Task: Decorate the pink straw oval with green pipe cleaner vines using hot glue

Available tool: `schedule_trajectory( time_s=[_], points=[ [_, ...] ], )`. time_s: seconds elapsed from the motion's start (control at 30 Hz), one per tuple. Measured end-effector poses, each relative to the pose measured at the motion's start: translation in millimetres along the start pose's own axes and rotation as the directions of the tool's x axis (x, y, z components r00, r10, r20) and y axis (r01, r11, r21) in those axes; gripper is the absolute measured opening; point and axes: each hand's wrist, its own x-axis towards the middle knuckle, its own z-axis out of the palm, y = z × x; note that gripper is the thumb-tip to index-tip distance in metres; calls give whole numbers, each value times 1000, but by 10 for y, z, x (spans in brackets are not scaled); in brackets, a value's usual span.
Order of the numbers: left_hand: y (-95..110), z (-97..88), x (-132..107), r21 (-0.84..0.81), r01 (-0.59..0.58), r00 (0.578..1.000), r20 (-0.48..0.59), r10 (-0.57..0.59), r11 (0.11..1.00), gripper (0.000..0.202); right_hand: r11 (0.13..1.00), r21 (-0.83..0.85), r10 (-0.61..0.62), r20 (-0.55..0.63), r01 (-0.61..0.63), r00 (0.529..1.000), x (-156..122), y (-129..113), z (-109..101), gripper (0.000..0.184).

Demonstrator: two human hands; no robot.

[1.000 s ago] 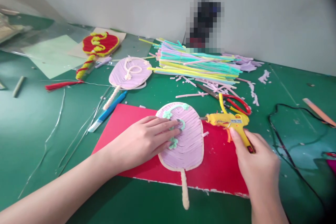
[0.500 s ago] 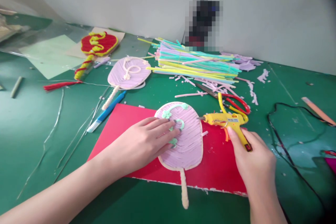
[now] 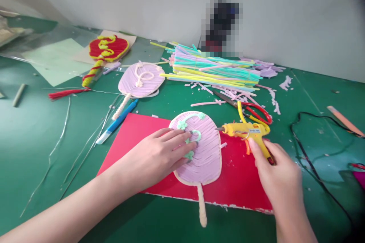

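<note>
A lilac fan [image 3: 208,159] with a cream edge and handle lies on a red board [image 3: 245,182]. Mint-green flowers and a curved stem [image 3: 196,115] decorate its surface. My left hand [image 3: 164,148] rests on the fan's left side, fingers stretched flat over part of the mint decoration, which they partly hide. To the right, my right hand [image 3: 281,167] grips a yellow glue gun [image 3: 253,131] by its handle. The nozzle points left, close to the fan's right edge; I cannot tell whether it touches. A small pale stick [image 3: 224,145] lies at that edge.
Behind are scissors [image 3: 258,112], a bundle of pastel pipe cleaners [image 3: 211,66] and lilac scraps. A second lilac fan [image 3: 129,81], a red and yellow fan [image 3: 95,51] and a blue pen [image 3: 119,119] lie leftward. A black cord [image 3: 306,155] runs along the right.
Almost nothing differs. The view has shifted slightly, and my right hand with the glue gun sits a touch farther right. My left hand stays on the fan.
</note>
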Motion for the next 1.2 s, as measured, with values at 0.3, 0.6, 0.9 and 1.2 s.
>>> schedule_trajectory(
  time_s=[0.3,0.6,0.9,1.2],
  points=[
    [-18,-10,-26,-5,-16,1000,-9,16,1000,31,985,-7,-170,42,171,984,150,-249,26,38],
    [-21,-36,-43,-27,-14,999,-42,13,1000,32,984,-19,-177,72,179,982,137,-246,168,41],
    [-10,1,-34,5,-2,1000,-3,2,1000,33,995,-5,-103,15,103,995,193,-187,133,43],
    [-30,-11,-34,20,-14,1000,21,14,1000,33,1000,12,-24,48,24,999,201,-162,152,45]
  ],
)
